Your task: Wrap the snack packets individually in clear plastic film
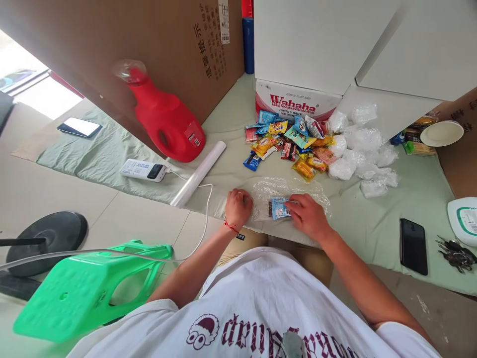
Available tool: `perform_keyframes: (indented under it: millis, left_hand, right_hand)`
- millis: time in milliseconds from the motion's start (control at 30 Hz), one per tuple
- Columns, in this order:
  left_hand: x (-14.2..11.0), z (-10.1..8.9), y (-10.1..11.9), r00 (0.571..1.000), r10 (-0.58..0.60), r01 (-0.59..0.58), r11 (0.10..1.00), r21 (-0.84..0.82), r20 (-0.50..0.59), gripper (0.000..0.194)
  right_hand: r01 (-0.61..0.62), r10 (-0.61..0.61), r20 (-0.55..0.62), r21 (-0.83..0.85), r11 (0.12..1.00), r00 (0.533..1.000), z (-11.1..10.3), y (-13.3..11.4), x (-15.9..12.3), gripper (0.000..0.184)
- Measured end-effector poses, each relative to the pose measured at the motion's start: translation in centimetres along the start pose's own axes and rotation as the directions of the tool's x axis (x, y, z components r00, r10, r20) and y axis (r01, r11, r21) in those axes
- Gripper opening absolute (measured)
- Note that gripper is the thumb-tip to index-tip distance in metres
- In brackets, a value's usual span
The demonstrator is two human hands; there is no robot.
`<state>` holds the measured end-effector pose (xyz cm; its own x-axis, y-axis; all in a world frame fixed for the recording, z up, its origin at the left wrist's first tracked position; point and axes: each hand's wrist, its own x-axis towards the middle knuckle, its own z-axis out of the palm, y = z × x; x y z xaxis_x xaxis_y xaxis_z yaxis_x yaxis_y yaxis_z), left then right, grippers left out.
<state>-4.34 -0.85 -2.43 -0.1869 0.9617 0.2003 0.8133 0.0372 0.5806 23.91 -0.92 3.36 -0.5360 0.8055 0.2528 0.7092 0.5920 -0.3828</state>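
A sheet of clear plastic wrap (261, 187) lies spread on the cloth in front of me. On it rests a blue-and-white snack packet (280, 208) with a dark item showing at its left end. My right hand (308, 215) has its thumb and fingers closed on the packet's right end. At the left edge of the wrap, my left hand (238, 208) is curled with the fingertips pinched on the film. Behind the wrap is a pile of colourful snack packets (285, 136). Several plastic-wrapped bundles (363, 144) are heaped to their right.
A roll of plastic wrap (199, 174) lies left, near a red jug (169, 122) and a white power bank (143, 170) with its cable. Boxes (309, 44) stand behind. To the right are a black phone (413, 246) and keys (456, 254). A green stool (67, 293) is lower left.
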Motion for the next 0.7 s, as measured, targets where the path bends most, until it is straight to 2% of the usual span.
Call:
perform_keyframes:
  millis: [100, 167, 200, 267, 300, 333, 433, 533, 633, 700]
  left_hand:
    - [-1.5, -1.4, 0.8, 0.979, 0.048, -0.044, 0.999, 0.026, -0.198, 0.017]
    - [-2.9, -2.2, 2.0, 0.96, 0.191, -0.193, 0.981, 0.014, -0.206, 0.019]
    - [-3.5, -2.3, 2.7, 0.933, 0.324, -0.331, 0.944, -0.018, -0.157, 0.022]
    - [-4.4, -1.8, 4.2, 0.834, 0.552, -0.549, 0.83, -0.096, 0.008, 0.035]
    - [-4.6, -1.3, 4.9, 0.787, 0.611, -0.601, 0.79, -0.12, 0.081, 0.042]
    - [-4.7, -0.7, 5.5, 0.765, 0.628, -0.616, 0.778, -0.122, 0.14, 0.049]
    - [-4.6, 1.0, 6.5, 0.782, 0.582, -0.584, 0.809, -0.065, 0.222, 0.055]
    - [-4.4, 1.4, 6.6, 0.787, 0.567, -0.58, 0.814, -0.021, 0.242, 0.047]
    - [-4.3, 1.0, 6.7, 0.788, 0.568, -0.587, 0.81, 0.012, 0.237, 0.041]
    - [-4.3, 0.8, 6.9, 0.792, 0.566, -0.585, 0.811, 0.021, 0.228, 0.04]
  right_hand:
    - [-0.033, 0.039, 0.129, -0.053, 0.998, 0.991, 2.0, -0.7, 0.6, 0.034]
    - [-0.059, 0.067, 0.152, -0.057, 0.997, 0.986, 2.8, -0.7, 0.7, 0.036]
    - [-0.062, 0.069, 0.152, -0.049, 0.997, 0.986, 2.9, -0.5, 0.7, 0.037]
    - [-0.057, 0.059, 0.153, -0.019, 0.998, 0.986, 2.5, -0.1, 0.8, 0.036]
    - [-0.052, 0.05, 0.166, 0.008, 0.999, 0.985, 2.1, 0.2, 0.9, 0.035]
    - [-0.048, 0.04, 0.185, 0.035, 0.998, 0.982, 1.6, 0.7, 1.3, 0.034]
    - [-0.069, 0.052, 0.215, 0.07, 0.995, 0.975, 0.0, 2.5, 3.5, 0.032]
    - [-0.083, 0.09, 0.204, -0.047, 0.995, 0.975, -0.4, 4.1, 7.2, 0.036]
    - [-0.058, 0.117, 0.318, -0.188, 0.98, 0.941, 0.7, 4.6, 10.8, 0.046]
    - [-0.059, 0.145, 0.41, -0.216, 0.975, 0.901, 1.2, 4.6, 12.5, 0.038]
